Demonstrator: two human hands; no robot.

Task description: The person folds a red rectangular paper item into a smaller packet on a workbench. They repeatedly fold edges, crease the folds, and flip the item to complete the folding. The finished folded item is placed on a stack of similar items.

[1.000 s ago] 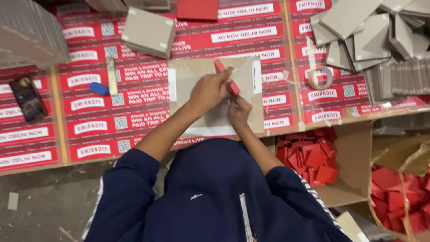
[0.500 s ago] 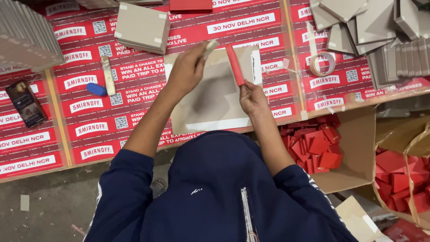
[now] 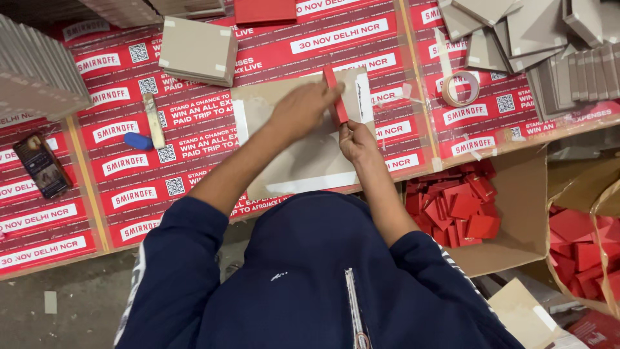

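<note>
1. Left hand [image 3: 302, 110]: I am pressing it palm-down, fingers spread, on the grey board sheet [image 3: 303, 152]; it is gripping nothing; half a second ago it was reaching further from me along the sheet's far-left part, and it is now sitting closer to the red piece.
2. Right hand [image 3: 356, 139]: I am pinching the near end of the red card strip [image 3: 336, 97] between thumb and fingers; the hand has slid slightly toward me since a moment ago.
3. Red card strip: standing on edge just beyond my right hand, touching my left fingertips; a second ago it was tilted across the sheet, and now it is lying nearly straight away from me; I judge I am seating it against the board.
4. Grey board sheet: lying flat under both hands, white tape along its near and side edges.
5. Tape roll [image 3: 460, 89]: well to the right of my right hand.
6. Box of red cards [image 3: 462, 207]: right of my right forearm, below the bench edge.
7. Stacked grey boards [image 3: 197, 52]: beyond my left hand.
</note>
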